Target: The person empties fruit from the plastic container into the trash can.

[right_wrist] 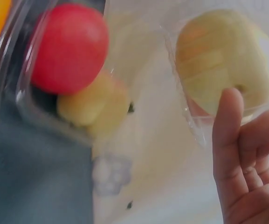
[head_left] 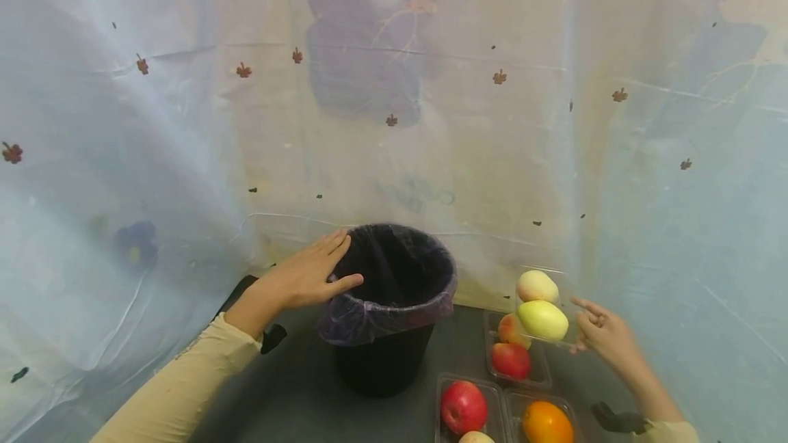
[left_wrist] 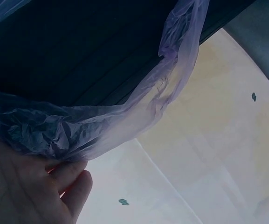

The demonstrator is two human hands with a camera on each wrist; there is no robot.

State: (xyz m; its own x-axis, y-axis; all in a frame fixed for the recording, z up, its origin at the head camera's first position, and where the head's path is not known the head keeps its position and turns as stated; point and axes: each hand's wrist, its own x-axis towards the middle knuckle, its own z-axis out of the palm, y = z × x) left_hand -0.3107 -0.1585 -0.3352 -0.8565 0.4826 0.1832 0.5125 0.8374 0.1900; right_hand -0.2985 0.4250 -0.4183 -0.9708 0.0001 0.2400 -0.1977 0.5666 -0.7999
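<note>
My left hand (head_left: 308, 272) rests at the left rim of a black bin (head_left: 382, 361), fingers and thumb extended. A thin purple bag (head_left: 425, 310) lines the bin and folds over its rim. In the left wrist view the fingers (left_wrist: 76, 186) touch the bag's folded edge. My right hand (head_left: 606, 337) holds a clear plastic box (head_left: 557, 342) up above the table at the right. Inside it are a smooth yellow fruit (head_left: 543, 320) and a pale peach (head_left: 537, 286). The right wrist view shows the index fingertip (right_wrist: 231, 95) against the box.
Below the raised box, another clear box (head_left: 540, 376) holds a red fruit (head_left: 511, 360) and a peach (head_left: 512, 329). Nearer are a box with a red apple (head_left: 464, 407) and one with an orange (head_left: 546, 422). A patterned plastic sheet (head_left: 480, 156) hangs behind the dark table (head_left: 289, 381).
</note>
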